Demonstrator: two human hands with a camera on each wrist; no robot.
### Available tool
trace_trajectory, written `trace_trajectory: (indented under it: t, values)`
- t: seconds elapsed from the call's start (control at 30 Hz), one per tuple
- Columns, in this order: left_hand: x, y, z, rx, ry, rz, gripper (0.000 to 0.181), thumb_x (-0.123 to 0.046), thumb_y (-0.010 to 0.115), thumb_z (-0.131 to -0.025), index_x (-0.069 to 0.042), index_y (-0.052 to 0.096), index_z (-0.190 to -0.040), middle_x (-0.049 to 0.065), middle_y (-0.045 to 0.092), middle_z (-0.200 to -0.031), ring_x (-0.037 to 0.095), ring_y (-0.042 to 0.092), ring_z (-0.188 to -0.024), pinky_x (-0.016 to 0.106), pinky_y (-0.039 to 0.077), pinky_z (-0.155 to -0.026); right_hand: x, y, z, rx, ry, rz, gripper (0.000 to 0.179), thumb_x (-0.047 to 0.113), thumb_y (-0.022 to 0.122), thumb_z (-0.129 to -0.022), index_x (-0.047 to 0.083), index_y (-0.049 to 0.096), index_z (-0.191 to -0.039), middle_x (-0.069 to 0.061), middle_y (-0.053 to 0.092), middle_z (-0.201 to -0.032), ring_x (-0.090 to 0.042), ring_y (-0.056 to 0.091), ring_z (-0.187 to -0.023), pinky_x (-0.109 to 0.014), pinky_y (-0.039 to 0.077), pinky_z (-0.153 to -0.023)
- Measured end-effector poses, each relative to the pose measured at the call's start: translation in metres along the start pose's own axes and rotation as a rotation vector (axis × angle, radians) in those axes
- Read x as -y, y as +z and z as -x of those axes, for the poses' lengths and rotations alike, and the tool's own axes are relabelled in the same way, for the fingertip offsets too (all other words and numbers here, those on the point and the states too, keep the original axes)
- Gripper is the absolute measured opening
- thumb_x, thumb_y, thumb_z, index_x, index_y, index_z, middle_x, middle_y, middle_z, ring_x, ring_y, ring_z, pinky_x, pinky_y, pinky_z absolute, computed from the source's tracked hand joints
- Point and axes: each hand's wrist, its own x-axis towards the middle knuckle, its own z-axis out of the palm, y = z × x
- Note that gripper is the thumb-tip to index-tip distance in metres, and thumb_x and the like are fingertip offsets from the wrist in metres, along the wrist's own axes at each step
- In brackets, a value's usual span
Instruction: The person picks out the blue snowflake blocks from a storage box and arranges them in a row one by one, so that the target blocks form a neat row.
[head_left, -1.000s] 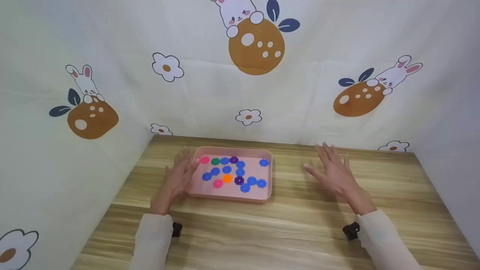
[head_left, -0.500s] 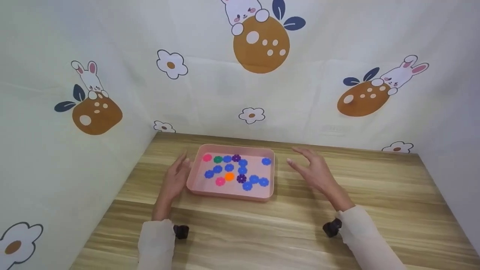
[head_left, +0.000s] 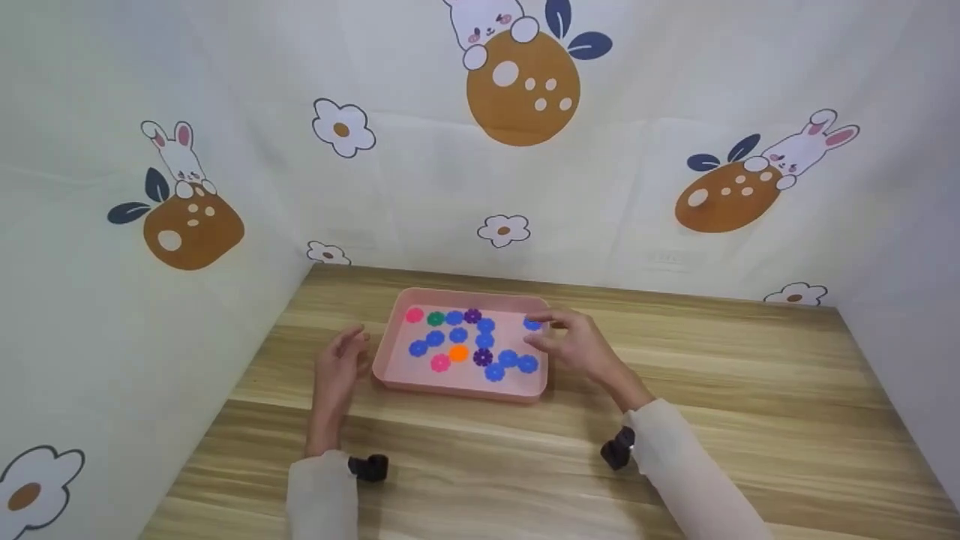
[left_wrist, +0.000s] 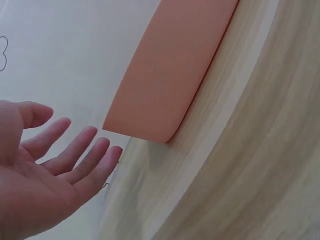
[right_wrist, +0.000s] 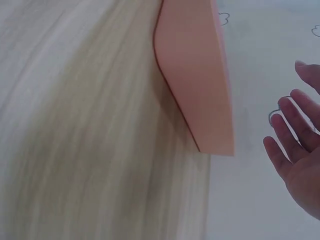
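Note:
A shallow pink tray [head_left: 457, 389] lies on the wooden table, holding several flower-shaped plastic discs. Most discs are blue, like the blue disc [head_left: 458, 335] in the middle; an orange disc [head_left: 458, 353], a green disc [head_left: 436, 319], pink ones and purple ones lie among them. Just left of the tray hovers my left hand [head_left: 339, 365], fingers loosely bent and holding nothing. Over the tray's right rim reaches my right hand [head_left: 583, 346], its thumb and fingers apart near a blue disc [head_left: 532, 324] that they partly cover. Both wrist views show relaxed fingers with nothing in them.
The wooden table [head_left: 480, 465] ends against a pale cloth wall [head_left: 420, 180] printed with rabbits, fruit and flowers, with similar cloth at both sides. A black wrist camera [head_left: 369, 468] sits on the left wrist and another black camera [head_left: 618, 448] on the right.
My right hand has moved left from the bare table to over the tray's right rim. The left hand has drawn slightly back from the tray's left side. The discs stay where they were.

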Motion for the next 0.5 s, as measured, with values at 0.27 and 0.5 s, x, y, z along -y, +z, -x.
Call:
trace_trajectory:
  t: [0.27, 0.5]
  values:
    - [0.012, 0.008, 0.003, 0.044, -0.042, 0.001, 0.046, -0.029, 0.053, -0.105, -0.002, 0.053, -0.142, 0.023, 0.056, -0.142, 0.032, 0.06, -0.124, 0.034, 0.059, -0.097, -0.004, 0.017, -0.012, 0.07, 0.042, 0.011, 0.038, 0.017, 0.079, -0.087, 0.012, 0.071, -0.124, -0.006, 0.068, -0.128, -0.031, 0.06, -0.124, -0.049, 0.052, -0.109]
    - [0.022, 0.008, 0.004, 0.079, -0.072, 0.013, 0.04, -0.017, 0.053, -0.104, 0.0, 0.055, -0.14, 0.023, 0.054, -0.145, 0.032, 0.06, -0.126, 0.026, 0.06, -0.095, -0.006, 0.028, -0.024, 0.162, 0.064, 0.063, 0.035, 0.017, 0.078, -0.088, 0.011, 0.072, -0.122, -0.007, 0.066, -0.124, -0.028, 0.06, -0.122, -0.049, 0.051, -0.11]
